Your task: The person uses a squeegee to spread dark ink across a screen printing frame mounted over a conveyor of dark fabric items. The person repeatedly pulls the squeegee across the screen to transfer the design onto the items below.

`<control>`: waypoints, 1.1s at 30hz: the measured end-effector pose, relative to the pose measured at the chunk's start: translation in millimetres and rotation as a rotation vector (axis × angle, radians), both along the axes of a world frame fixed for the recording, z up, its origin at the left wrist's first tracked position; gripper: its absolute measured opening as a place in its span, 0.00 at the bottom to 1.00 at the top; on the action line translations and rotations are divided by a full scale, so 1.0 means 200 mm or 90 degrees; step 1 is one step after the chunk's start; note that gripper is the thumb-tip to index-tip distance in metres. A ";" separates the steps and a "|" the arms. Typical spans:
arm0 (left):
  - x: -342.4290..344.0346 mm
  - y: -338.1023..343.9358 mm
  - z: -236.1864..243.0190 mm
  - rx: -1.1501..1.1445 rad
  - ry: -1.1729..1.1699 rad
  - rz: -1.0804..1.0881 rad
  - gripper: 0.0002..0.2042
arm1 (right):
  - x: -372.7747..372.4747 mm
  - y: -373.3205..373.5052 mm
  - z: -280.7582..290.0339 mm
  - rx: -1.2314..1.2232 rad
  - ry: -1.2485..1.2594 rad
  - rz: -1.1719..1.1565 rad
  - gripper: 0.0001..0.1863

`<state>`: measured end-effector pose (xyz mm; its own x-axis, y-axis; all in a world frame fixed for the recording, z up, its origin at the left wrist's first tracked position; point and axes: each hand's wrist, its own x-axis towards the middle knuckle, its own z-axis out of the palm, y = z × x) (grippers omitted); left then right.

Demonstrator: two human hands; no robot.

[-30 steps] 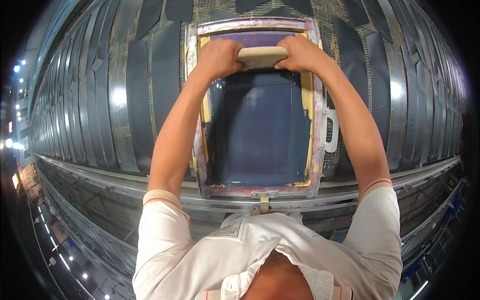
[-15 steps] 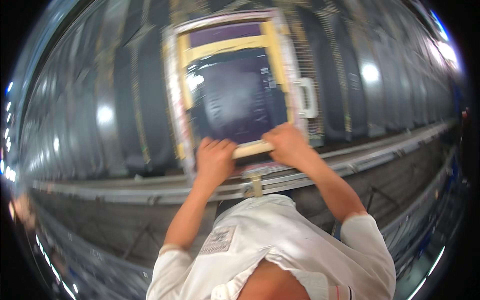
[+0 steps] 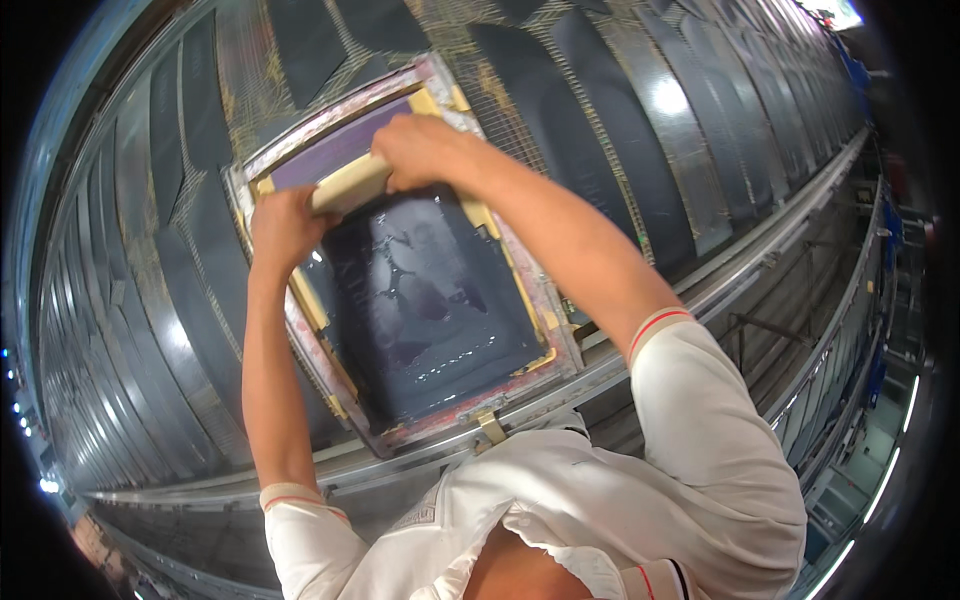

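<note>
A screen-printing frame (image 3: 299, 322) with pinkish, stained edges lies on the long table in front of me. Dark wet ink (image 3: 440, 345) coats its mesh, with glossy streaks and a paler patch in the middle. Across the far part of the mesh lies a cream squeegee (image 3: 350, 186). My left hand (image 3: 284, 228) is closed round its left end and my right hand (image 3: 420, 152) round its right end. Beyond the squeegee shows a purple strip of mesh (image 3: 345, 140). Yellow tape (image 3: 310, 300) runs along the inner sides of the frame.
Dark cut fabric panels (image 3: 590, 130) lie in rows along the table on both sides of the frame. A metal rail (image 3: 700, 300) runs along the table's near edge. A brass-coloured bracket (image 3: 491, 427) sits on it at the frame's near side.
Both hands have carried the squeegee from the near end of the frame to its far end. The frame appears turned in view, and glossy ink now covers the near part of the mesh.
</note>
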<state>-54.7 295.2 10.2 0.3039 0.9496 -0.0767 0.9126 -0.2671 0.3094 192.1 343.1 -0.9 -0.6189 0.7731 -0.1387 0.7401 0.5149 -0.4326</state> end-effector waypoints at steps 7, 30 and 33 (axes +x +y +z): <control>0.05 0.01 0.01 0.013 0.012 -0.026 0.16 | 0.07 0.04 0.00 -0.035 -0.021 0.045 0.19; 0.27 -1.57 0.01 0.096 -0.053 -0.003 0.30 | 0.46 -1.29 0.09 0.085 0.300 -0.356 0.26; 0.26 -1.55 0.02 0.071 0.013 -0.015 0.21 | 0.57 -1.06 -0.11 0.277 0.245 -0.530 0.20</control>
